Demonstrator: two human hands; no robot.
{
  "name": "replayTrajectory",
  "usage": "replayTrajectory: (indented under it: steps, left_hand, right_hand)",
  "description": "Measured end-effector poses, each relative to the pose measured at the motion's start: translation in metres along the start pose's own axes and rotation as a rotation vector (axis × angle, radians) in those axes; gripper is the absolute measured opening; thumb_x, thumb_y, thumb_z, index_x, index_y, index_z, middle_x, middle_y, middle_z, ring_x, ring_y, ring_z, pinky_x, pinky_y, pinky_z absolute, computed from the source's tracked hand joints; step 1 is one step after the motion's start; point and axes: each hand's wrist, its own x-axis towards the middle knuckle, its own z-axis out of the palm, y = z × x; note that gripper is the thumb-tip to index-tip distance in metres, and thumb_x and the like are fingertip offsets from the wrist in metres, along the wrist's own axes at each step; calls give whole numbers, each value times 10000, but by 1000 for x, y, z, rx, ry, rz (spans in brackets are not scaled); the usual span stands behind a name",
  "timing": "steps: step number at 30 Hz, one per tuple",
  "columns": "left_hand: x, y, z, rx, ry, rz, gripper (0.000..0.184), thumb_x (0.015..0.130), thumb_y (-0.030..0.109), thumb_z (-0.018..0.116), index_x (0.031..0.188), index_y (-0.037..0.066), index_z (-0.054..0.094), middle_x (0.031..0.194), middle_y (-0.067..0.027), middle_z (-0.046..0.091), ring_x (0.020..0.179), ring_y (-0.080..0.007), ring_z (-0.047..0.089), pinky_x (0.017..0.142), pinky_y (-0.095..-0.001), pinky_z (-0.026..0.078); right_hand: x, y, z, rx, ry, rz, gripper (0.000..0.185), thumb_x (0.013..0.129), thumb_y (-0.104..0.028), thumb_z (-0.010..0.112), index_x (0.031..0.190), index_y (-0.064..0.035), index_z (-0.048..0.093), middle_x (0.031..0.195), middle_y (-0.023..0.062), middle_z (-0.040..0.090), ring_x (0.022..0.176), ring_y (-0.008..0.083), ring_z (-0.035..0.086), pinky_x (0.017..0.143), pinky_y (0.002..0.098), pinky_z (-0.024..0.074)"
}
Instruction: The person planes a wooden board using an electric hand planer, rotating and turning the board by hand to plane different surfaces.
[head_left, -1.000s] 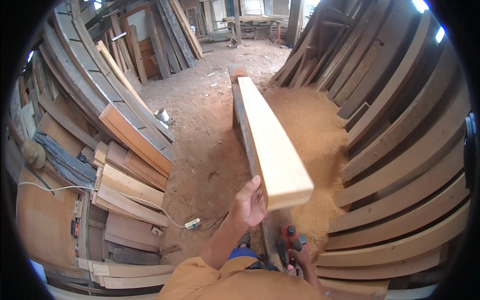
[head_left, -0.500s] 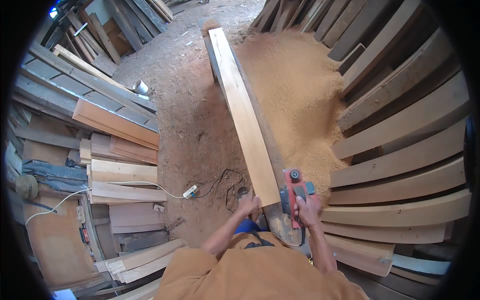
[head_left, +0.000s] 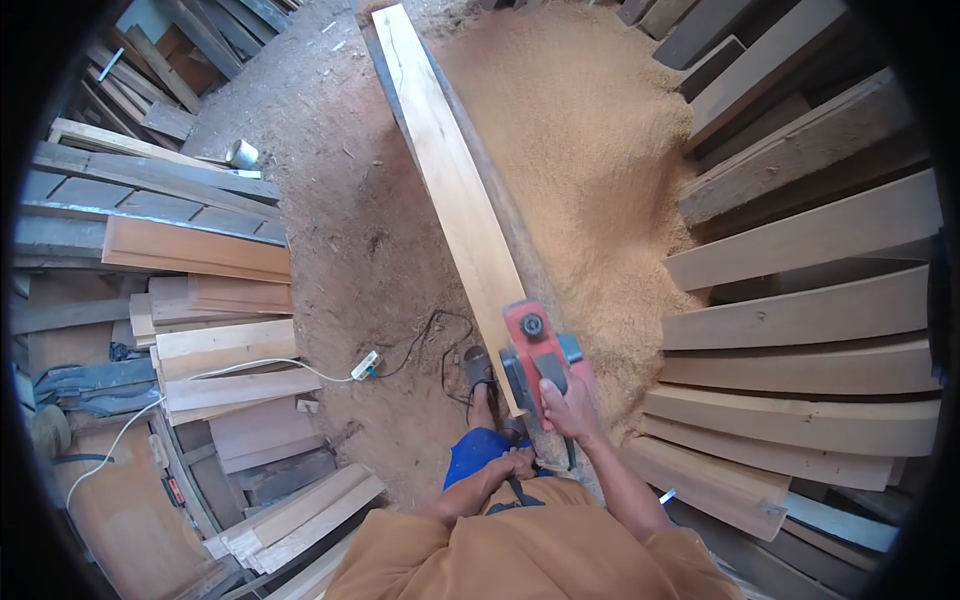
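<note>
Pale sawdust (head_left: 590, 150) borders narrow wooden desk (head_left: 502, 208); near its closest end, right hand (head_left: 568, 402) holds red-black electric planer (head_left: 530, 340) over long pale board (head_left: 450, 180); left hand (head_left: 517, 462), I cannot tell.

Planer (head_left: 524, 318) blocks near end of board (head_left: 450, 180) (far stretch open).

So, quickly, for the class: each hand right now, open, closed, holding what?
Left hand: cannot tell if open, closed or holding anything.
Right hand: closed, holding the planer.
</note>
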Motion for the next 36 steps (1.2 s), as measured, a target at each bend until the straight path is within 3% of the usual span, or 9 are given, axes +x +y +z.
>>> replayTrajectory:
  steps: [11,15,18,23,26,30,31,34,36]
  left_hand:
    - [-18,-83,-63,-776,-151,310,258,858,218,652,1082,95,617,926,-16,624,960,-160,619,825,-341,498]
    - [-49,-94,-120,-550,295,303,170,889,186,649,996,69,586,831,-48,595,795,-151,564,752,-363,488]
    - [-36,-123,-160,-1026,759,41,238,898,254,677,984,54,581,815,-84,606,775,-208,584,743,-415,490]
    - [-15,-144,-272,-441,1269,-381,360,966,367,674,1031,27,578,956,-157,611,878,-212,592,805,-405,506]
    - [-3,-109,-348,-848,1393,-595,444,994,397,651,1111,-13,528,1038,-181,583,961,-211,576,895,-418,504]
    - [22,-72,-403,-1619,1145,-121,531,1067,476,494,1235,-25,441,1116,-177,556,1037,-281,553,995,-460,445]
    - [39,-61,-400,-1448,1209,-112,519,1089,482,406,1222,-20,427,1096,-168,542,1009,-277,550,1004,-448,442]
    - [22,-17,-411,-1053,1106,-44,657,1091,405,352,1536,-67,246,1455,-406,448,1331,-527,492,1095,-521,397]
    - [0,-2,-431,-1059,1086,-10,635,1083,346,399,1532,-79,256,1372,-389,536,1259,-517,564,1044,-525,455]
  right_hand:
    - [199,-80,28,-20,-6,-129,588,987,-547,589,1033,36,642,750,110,659,691,217,652,658,370,517]
    - [259,-111,38,-42,-19,-58,608,987,-541,597,1100,53,660,787,127,691,742,216,684,707,369,541]
    - [310,-129,48,-32,5,-196,590,992,-533,594,1102,42,665,771,120,686,720,218,679,689,365,539]
    - [382,-169,61,-11,-8,-242,586,996,-529,587,1064,46,680,798,135,705,750,244,690,710,396,542]
    - [433,-194,67,-65,19,-214,622,991,-561,574,993,49,694,775,136,699,733,234,688,682,391,539]
    - [492,-237,77,-141,41,-174,683,980,-613,558,902,50,699,711,134,677,684,224,679,636,380,528]
    - [509,-242,80,-157,87,-235,700,953,-670,568,688,-32,679,587,59,639,515,159,631,527,338,512]
    - [544,-272,85,-194,90,-207,701,958,-664,560,655,-43,674,578,57,641,525,167,634,551,342,519]
    - [570,-284,86,-213,73,-199,682,962,-658,562,681,-47,678,593,53,643,543,163,640,565,335,522]
